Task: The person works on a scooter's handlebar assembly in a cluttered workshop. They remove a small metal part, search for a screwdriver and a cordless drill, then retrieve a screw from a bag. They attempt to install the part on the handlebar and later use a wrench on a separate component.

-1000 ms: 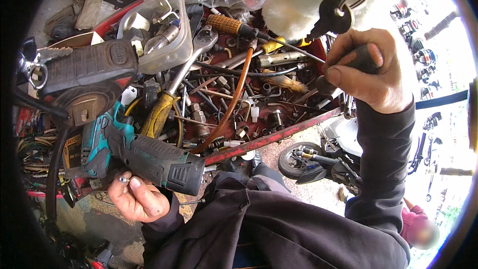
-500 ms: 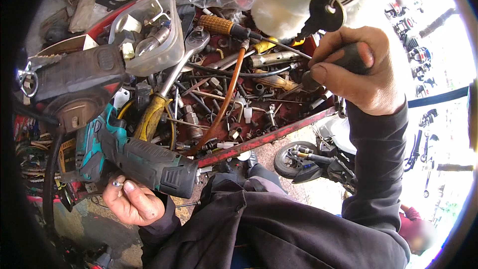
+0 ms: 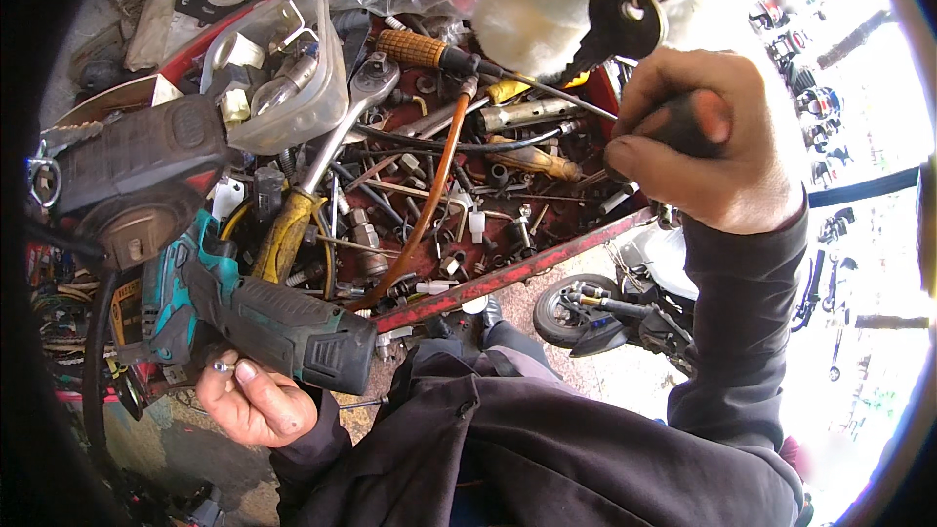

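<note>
My left hand [image 3: 265, 408] is closed at the lower left, with a small silvery metal piece [image 3: 223, 367] pinched between thumb and fingers; it looks like a small bolt or fitting. Just above that hand lies a teal and black cordless power tool [image 3: 293, 327]. At the upper right my right hand [image 3: 756, 161] wraps round a black handle with an orange end [image 3: 701, 122], like a screwdriver's. The rest of the held tool is hidden by the fingers or too hard to make out. A dark key [image 3: 625, 24] on rings hangs in front, close to the right hand.
A red metal tray [image 3: 508, 278] holds many loose bolts, sockets and tools. On it are a yellow-handled ratchet [image 3: 288, 234], an orange-handled screwdriver [image 3: 410, 47] and a clear plastic tub [image 3: 327, 102]. A black-cased device [image 3: 146, 161] sits at left. A parked two-wheeler [image 3: 605, 317] stands beyond the tray.
The view has shifted slightly, so the tray and tools sit a little further left. My right hand has turned a little round the handle; the left hand keeps its pinch.
</note>
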{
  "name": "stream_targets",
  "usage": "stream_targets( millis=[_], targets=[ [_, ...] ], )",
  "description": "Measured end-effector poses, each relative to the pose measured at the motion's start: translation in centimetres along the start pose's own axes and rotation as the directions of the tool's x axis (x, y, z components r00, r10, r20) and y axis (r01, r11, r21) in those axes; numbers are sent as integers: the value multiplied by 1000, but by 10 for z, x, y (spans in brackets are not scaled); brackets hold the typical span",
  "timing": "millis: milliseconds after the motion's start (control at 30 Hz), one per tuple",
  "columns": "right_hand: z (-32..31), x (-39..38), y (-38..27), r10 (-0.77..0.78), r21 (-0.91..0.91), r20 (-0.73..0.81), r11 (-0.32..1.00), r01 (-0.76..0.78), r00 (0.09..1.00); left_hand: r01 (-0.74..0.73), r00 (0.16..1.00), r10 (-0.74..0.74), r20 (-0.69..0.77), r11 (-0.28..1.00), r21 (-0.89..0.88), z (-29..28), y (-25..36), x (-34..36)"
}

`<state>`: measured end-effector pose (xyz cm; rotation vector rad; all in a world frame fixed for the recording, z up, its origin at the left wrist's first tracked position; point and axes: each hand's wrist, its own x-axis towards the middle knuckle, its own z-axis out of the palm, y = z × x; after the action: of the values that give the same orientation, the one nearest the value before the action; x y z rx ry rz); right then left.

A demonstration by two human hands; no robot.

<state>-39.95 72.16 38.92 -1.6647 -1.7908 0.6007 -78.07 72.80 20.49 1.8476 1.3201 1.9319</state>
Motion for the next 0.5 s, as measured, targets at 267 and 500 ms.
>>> stream_targets(
  millis=[267,500],
  targets=[
    [22,12,13,31,184,-74,983,-17,997,-23,1000,23,-21,1000,-4,2,-1,2],
    [6,-1,-6,100,130,-136,988,-83,986,-41,999,41,-1,999,-8,4,0,5]
  ],
)
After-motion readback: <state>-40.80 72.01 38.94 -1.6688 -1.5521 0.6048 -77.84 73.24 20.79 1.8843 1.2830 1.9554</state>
